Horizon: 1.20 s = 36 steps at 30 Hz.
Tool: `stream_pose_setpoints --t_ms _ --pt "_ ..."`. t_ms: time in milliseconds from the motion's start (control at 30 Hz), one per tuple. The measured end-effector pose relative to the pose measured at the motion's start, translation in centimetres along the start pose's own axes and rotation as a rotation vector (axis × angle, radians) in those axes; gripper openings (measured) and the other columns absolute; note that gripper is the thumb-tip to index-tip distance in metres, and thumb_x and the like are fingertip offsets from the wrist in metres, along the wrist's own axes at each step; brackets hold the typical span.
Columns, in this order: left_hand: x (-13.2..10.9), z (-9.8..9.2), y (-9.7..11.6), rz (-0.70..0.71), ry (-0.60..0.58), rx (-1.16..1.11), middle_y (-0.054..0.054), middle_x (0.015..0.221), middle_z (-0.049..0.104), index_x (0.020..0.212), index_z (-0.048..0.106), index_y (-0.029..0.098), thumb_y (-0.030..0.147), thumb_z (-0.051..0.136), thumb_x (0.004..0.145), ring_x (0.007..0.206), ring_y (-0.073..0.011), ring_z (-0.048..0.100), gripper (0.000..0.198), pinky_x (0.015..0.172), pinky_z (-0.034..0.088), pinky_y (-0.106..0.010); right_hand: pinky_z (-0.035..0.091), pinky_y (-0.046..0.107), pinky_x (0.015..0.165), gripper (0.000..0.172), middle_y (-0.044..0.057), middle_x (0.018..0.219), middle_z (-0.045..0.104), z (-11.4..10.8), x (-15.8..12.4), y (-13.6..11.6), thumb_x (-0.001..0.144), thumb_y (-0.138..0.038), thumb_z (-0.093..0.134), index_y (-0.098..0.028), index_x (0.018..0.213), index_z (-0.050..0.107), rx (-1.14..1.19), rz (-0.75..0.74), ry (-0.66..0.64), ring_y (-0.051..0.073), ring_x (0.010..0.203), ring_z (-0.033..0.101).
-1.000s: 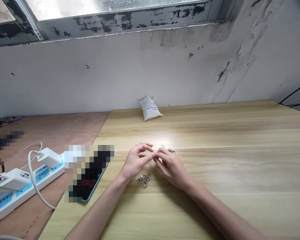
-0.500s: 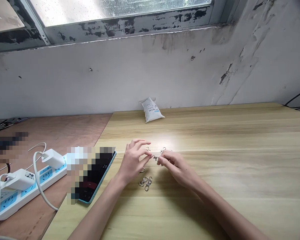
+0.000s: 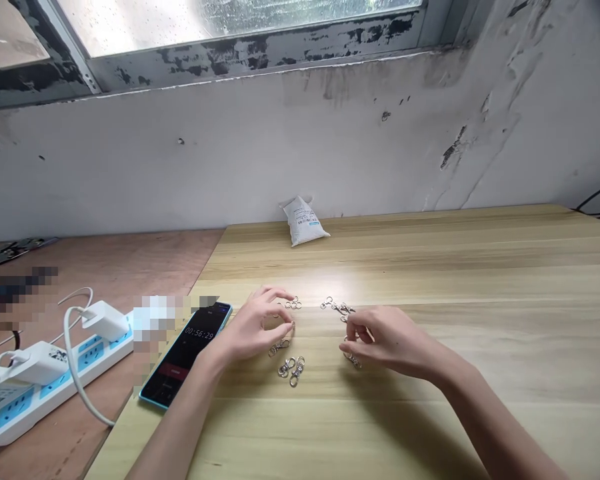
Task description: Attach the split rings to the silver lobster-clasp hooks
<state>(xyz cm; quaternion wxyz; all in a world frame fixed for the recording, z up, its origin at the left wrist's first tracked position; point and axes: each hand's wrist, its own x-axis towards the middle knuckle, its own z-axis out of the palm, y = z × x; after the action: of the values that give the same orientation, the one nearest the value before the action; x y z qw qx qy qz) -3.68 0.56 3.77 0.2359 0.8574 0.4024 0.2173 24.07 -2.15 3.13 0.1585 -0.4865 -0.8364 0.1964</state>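
My left hand (image 3: pixel 260 323) hovers over the wooden board with thumb and index finger pinched. A tiny bit of metal shows at their tips, too small to name. Just beyond these fingers lie several small metal rings (image 3: pixel 293 303). Below the thumb is a silver swivel clasp (image 3: pixel 280 347), and nearer me sit a clasp (image 3: pixel 286 367) and another clasp (image 3: pixel 297 371). My right hand (image 3: pixel 380 339) is closed, its fingertips at a swivel clasp with a ring (image 3: pixel 353 360) low over the board. Past its knuckles more clasps (image 3: pixel 341 309) lie, partly hidden.
A phone (image 3: pixel 185 353) showing a running timer lies left of my left forearm. Farther left, a white power strip (image 3: pixel 87 350) holds plugged-in chargers and cables. A white packet (image 3: pixel 305 223) rests near the wall at the back of the wooden board (image 3: pixel 470 287).
My hands, close together over a clasp before, have moved apart. The left has gone left, and the right has come right and nearer me with a clasp at its fingertips.
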Motion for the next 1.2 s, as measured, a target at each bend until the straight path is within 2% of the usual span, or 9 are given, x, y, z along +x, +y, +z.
stream_pose_setpoints --t_ms 67,233,400,533,667,800,933,1033,1200 --pt "-0.3 -0.6 -0.5 -0.039 -0.055 0.001 -0.003 0.122 0.061 0.079 0.071 0.026 0.028 0.061 0.085 0.121 -0.0255 0.048 0.013 0.104 0.037 -0.044 0.024 0.024 0.047 0.016 -0.003 0.055 0.059 0.0 -0.2 0.1 0.073 -0.023 0.070 -0.021 0.059 0.062 -0.008 0.021 -0.022 0.010 0.049 0.045" --pt "-0.6 -1.6 -2.3 -0.138 0.085 0.154 -0.004 0.112 0.065 0.087 0.072 0.026 0.035 0.062 0.084 0.109 -0.0263 0.053 0.015 0.099 0.036 -0.045 0.020 0.024 0.045 0.018 -0.004 0.049 0.054 1.0 -0.5 0.2 0.065 -0.011 0.064 -0.020 0.052 0.055 -0.024 0.039 -0.056 0.008 0.045 0.038" --pt "-0.2 -0.8 -2.9 -0.140 0.032 0.249 -0.004 0.102 0.067 0.088 0.072 0.024 0.040 0.063 0.084 0.100 -0.0245 0.054 0.019 0.093 0.036 -0.042 0.014 0.026 0.045 0.019 -0.004 0.046 0.046 1.8 -0.6 0.0 0.061 -0.006 0.055 -0.018 0.049 0.045 -0.114 0.041 -0.047 0.007 0.044 0.023" --pt "0.2 0.0 -2.8 -0.140 0.012 0.252 -0.003 0.098 0.067 0.082 0.071 0.023 0.034 0.060 0.087 0.096 -0.0233 0.054 0.016 0.088 0.037 -0.039 0.011 0.029 0.047 0.020 -0.004 0.043 0.041 2.2 -0.3 -0.2 0.059 -0.003 0.050 -0.018 0.048 0.041 -0.224 0.043 0.034 0.008 0.043 0.017" --pt "0.2 0.2 -2.7 -0.192 0.041 0.151 -0.004 0.093 0.066 0.078 0.069 0.022 0.031 0.061 0.085 0.093 -0.0234 0.055 0.014 0.085 0.040 -0.038 0.012 0.029 0.048 0.019 -0.003 0.045 0.044 3.0 0.1 -0.5 0.061 -0.003 0.051 -0.018 0.051 0.047 -0.205 -0.012 0.091 0.008 0.043 0.021" --pt "0.0 0.3 -2.7 -0.290 0.064 0.030 -0.005 0.087 0.063 0.078 0.066 0.020 0.035 0.063 0.081 0.087 -0.0228 0.057 0.015 0.077 0.045 -0.034 0.013 0.027 0.047 0.017 -0.002 0.049 0.052 3.6 0.6 -1.3 0.065 -0.005 0.053 -0.019 0.058 0.056 -0.226 -0.025 0.046 0.008 0.044 0.027" --pt "-0.1 0.7 -2.5 -0.302 0.062 -0.100 -0.003 0.080 0.064 0.078 0.065 0.020 0.036 0.064 0.081 0.077 -0.0200 0.059 0.017 0.070 0.046 -0.030 0.017 0.025 0.049 0.016 0.000 0.065 0.063 4.0 1.2 -1.8 0.071 -0.006 0.055 -0.019 0.066 0.063 -0.198 -0.094 0.093 0.009 0.049 0.042" --pt "0.1 1.0 -1.7 -0.317 0.034 -0.237 -0.003 0.077 0.064 0.081 0.064 0.019 0.040 0.061 0.083 0.071 -0.0175 0.059 0.021 0.066 0.046 -0.028 0.024 0.024 0.051 0.015 0.001 0.073 0.065 4.2 1.5 -1.7 0.078 -0.010 0.055 -0.020 0.072 0.065 -0.097 -0.131 0.192 0.010 0.056 0.050" --pt "0.5 1.3 0.3 -0.289 0.023 -0.331 -0.003 0.079 0.065 0.081 0.065 0.019 0.039 0.059 0.084 0.074 -0.0166 0.059 0.022 0.065 0.046 -0.027 0.035 0.023 0.054 0.014 -0.003 0.063 0.063 4.4 1.8 -1.5 0.079 -0.010 0.053 -0.020 0.079 0.064 0.199 -0.045 0.293 0.009 0.052 0.049"
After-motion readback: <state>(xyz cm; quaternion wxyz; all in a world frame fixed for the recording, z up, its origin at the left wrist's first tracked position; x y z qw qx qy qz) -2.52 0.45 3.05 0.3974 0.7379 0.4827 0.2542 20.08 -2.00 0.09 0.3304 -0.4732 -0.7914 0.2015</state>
